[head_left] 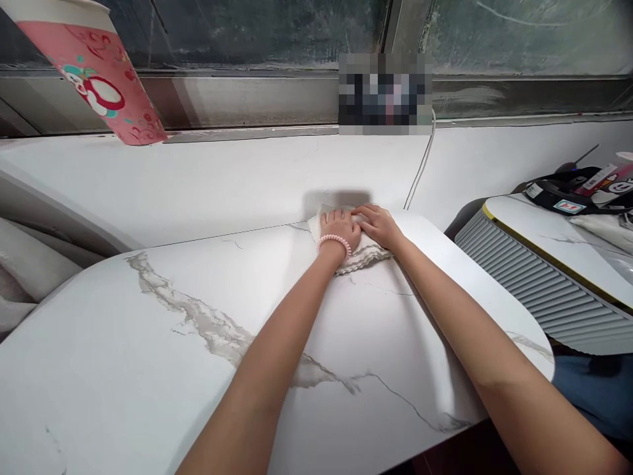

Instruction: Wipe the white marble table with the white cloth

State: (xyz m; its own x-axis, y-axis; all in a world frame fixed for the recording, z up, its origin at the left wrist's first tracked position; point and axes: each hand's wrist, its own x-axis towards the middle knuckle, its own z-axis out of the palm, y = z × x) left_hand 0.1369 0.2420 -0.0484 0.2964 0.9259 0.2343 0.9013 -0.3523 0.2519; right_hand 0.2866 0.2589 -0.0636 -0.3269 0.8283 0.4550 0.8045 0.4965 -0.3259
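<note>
A white cloth (364, 256) with a ruffled edge lies bunched at the back of a white marble-patterned tabletop (395, 343), by the wall. My left hand (339, 227), with a pink beaded bracelet at the wrist, presses down on it with fingers laid forward. From the right, my right hand (380, 225) rests on the same cloth, its fingers stretched toward the left hand and touching or nearly touching it. Both palms face down, and part of the cloth is hidden beneath them. Neither hand visibly wraps around it.
A pink paper cup (106, 82) with a white rim stands on the window ledge at upper left. Thin white cables (421, 165) hang down the wall. To the right is a second table (548, 264) with a ribbed side, carrying a black strap-like item (561, 198). Pale fabric (30, 264) borders the left.
</note>
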